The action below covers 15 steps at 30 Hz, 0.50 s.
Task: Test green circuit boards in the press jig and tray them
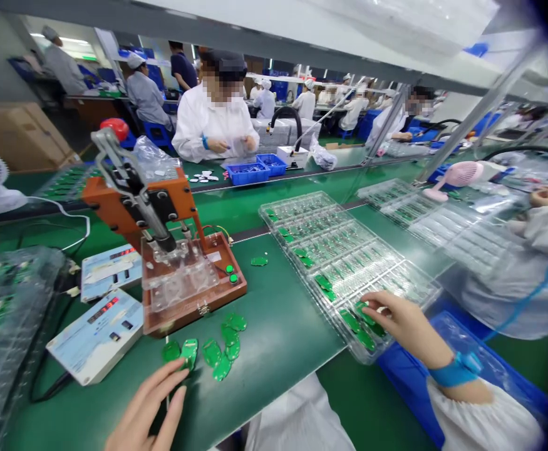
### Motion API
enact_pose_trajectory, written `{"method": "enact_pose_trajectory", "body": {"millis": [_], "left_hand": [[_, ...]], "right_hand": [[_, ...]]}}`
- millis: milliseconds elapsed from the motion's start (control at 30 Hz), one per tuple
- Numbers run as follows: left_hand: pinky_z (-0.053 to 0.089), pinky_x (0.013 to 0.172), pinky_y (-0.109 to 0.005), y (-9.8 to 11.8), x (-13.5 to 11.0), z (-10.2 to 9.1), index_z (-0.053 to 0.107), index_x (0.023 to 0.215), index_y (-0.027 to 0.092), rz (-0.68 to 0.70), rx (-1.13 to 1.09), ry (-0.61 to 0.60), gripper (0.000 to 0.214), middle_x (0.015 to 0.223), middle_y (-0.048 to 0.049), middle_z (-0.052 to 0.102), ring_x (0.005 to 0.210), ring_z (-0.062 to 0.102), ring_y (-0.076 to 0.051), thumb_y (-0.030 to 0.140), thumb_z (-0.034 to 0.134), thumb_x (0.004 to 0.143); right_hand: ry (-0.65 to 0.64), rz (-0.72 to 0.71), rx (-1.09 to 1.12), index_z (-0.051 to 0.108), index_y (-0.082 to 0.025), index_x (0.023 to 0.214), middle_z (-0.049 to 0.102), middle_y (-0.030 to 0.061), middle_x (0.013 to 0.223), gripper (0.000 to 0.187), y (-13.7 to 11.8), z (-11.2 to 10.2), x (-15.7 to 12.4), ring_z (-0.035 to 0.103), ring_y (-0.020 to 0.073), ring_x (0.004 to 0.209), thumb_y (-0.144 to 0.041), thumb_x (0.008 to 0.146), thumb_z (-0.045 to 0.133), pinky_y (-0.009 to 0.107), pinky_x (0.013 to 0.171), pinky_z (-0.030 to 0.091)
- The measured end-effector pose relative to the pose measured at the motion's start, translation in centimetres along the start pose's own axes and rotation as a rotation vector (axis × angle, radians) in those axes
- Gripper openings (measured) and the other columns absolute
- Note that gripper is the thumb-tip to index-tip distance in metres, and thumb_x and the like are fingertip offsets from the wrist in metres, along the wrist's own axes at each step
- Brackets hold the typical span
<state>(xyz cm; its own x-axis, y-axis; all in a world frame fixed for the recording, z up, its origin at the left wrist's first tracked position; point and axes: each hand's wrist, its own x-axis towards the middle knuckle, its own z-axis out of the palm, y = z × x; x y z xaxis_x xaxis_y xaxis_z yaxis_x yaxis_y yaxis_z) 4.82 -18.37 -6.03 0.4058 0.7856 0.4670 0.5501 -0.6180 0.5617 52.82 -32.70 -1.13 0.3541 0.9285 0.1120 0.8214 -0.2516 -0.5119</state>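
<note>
At the far left, a clear tray [10, 307] full of green boards sits on the green surface [283, 351]. Next to it are two white test boxes [96, 338] with red lights. Behind them stands an orange press [137, 200] with a clear block on its brown base. The left hand [144, 410] is open, and its fingertips [180, 374] touch the small green circuit boards [222, 351] in a loose pile just in front of the press. One more board [259, 261] lies alone to the right of the press. Further right, the right hand [408, 322] reaches into a big plastic tray [330, 250], and its fingers [370, 300] curl down on a green board [361, 311]. A blue wrist strap [456, 369] circles that wrist. Across the surface, a co-worker [212, 122] works with both hands near a blue bin [248, 174].
</note>
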Motion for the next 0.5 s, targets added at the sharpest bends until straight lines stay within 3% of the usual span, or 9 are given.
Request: {"method": "enact_pose_trajectory", "body": {"millis": [167,233,300,400,500], "left_hand": [[0.061,0.091,-0.03,-0.7,0.4,-1.3,0.071,0.107,0.027,0.032,0.037,-0.013,0.017,0.115,-0.0032,0.075,0.103,0.074,-0.02,0.031,0.057,0.099],[0.061,0.091,-0.033,-1.4,0.9,-2.2,0.072,0.105,0.026,0.011,0.068,-0.032,0.017,0.113,-0.0032,0.076,0.103,0.073,-0.021,0.032,0.057,0.1],[0.061,0.093,-0.037,-2.2,1.5,-3.1,0.073,0.105,0.027,0.0,0.109,-0.078,0.018,0.115,-0.0029,0.076,0.107,0.072,-0.023,0.033,0.057,0.1],[0.059,0.098,-0.041,-3.2,2.5,-4.2,0.075,0.106,0.028,0.016,0.129,-0.185,0.02,0.12,-0.003,0.075,0.115,0.069,-0.024,0.031,0.056,0.1],[0.058,0.102,-0.043,-3.5,3.4,-4.7,0.075,0.111,0.028,0.032,0.109,-0.294,0.021,0.127,-0.0036,0.073,0.12,0.066,-0.024,0.027,0.057,0.099]], "right_hand": [[0.179,-0.169,-0.21,0.068,-0.026,0.104,0.074,0.0068,0.099,0.036,-0.9,0.0,-0.9,0.072,0.0268,0.088,-0.058,0.098,0.051,0.041,0.076,0.057],[0.256,-0.215,-0.189,0.068,-0.027,0.104,0.075,0.0063,0.099,0.032,-2.7,0.8,-0.9,0.072,0.0253,0.087,-0.053,0.099,0.051,0.039,0.074,0.056],[0.252,-0.277,-0.078,0.067,-0.028,0.106,0.075,0.0044,0.101,0.022,-5.5,2.5,-0.4,0.072,0.0216,0.088,-0.046,0.1,0.054,0.034,0.074,0.057],[-0.043,-0.432,0.134,0.067,-0.032,0.115,0.074,0.0019,0.111,0.018,-10.4,6.3,1.1,0.071,0.0181,0.101,-0.037,0.1,0.057,0.03,0.086,0.059],[-0.395,-0.499,0.258,0.066,-0.033,0.123,0.07,0.0014,0.13,0.026,-14.1,9.8,3.9,0.064,0.0203,0.121,-0.033,0.099,0.057,0.038,0.105,0.054]]}}
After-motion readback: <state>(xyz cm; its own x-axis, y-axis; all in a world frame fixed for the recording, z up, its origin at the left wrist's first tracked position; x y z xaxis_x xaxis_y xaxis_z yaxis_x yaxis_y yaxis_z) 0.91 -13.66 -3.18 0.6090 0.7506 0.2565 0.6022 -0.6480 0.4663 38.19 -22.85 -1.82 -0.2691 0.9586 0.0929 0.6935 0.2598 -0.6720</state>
